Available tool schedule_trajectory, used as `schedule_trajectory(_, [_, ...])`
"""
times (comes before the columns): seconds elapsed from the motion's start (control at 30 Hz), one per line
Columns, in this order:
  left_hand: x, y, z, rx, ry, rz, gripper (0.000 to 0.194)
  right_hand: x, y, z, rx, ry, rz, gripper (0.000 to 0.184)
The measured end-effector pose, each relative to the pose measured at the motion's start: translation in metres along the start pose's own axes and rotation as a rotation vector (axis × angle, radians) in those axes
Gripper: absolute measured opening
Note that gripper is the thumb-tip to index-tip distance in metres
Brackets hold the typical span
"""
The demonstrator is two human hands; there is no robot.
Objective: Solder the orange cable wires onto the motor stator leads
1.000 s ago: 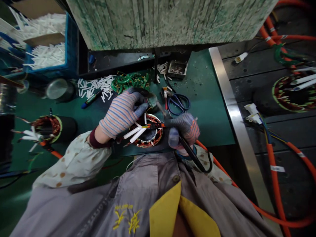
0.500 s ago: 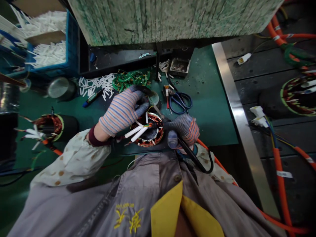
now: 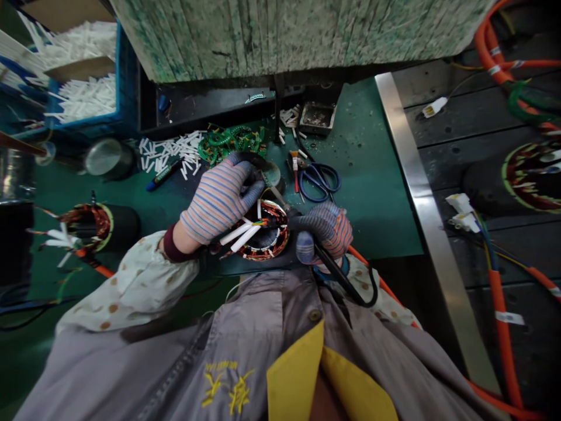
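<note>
Metal-tipped, the soldering iron is grasped by the right hand, its long axis angled forward-left toward the left hand, whose fingers' hold cannot be told.

1. Your left glove is striped in blue and pale orange, and your right glove also.
2. Your left sleeve is cream with brown dots.
3. The wound ring is copper-red, and its tubes are white.
4. The bench mat is dark green.
</note>
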State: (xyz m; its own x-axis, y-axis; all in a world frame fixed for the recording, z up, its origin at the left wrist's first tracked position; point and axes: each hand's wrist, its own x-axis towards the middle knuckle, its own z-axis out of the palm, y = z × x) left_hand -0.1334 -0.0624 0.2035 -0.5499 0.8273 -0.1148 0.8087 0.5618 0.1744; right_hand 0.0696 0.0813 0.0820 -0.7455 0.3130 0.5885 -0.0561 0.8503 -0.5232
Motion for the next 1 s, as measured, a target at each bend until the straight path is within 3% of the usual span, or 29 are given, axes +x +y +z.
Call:
schedule_trajectory(0.13, [-0.003,0.002,0.003,-0.012,0.032,-0.002,0.034,-0.006,0.001,0.0,-0.036,-0.003,-0.007,0.045])
schedule_trajectory(0.27, [-0.005,0.005,0.003,0.022,0.035,-0.008,0.031,0.0,-0.007,0.001,0.072,0.162,-0.03,0.042])
schedule_trajectory(0.37, [-0.005,0.007,0.001,0.023,0.021,-0.014,0.032,0.022,-0.012,0.003,0.055,0.264,0.029,0.041])
schedule_trajectory(0.5, [-0.003,0.005,0.003,-0.002,0.038,-0.003,0.032,0.058,-0.012,0.009,-0.066,0.027,0.061,0.037])
schedule_trajectory(0.63, [-0.002,0.001,0.007,-0.016,0.067,0.024,0.031,0.072,-0.013,0.011,-0.104,-0.08,0.079,0.036])
schedule_trajectory(0.73, [-0.001,-0.002,0.008,-0.007,0.056,0.027,0.031,0.071,-0.013,0.011,-0.099,-0.124,0.053,0.036])
schedule_trajectory(0.83, [0.002,-0.007,0.006,-0.048,0.04,0.038,0.035,0.066,-0.01,0.014,-0.093,-0.087,0.095,0.033])
schedule_trajectory(1.0, [0.007,-0.014,-0.003,-0.139,0.052,0.063,0.038,0.032,-0.004,0.02,-0.03,0.153,0.064,0.032])
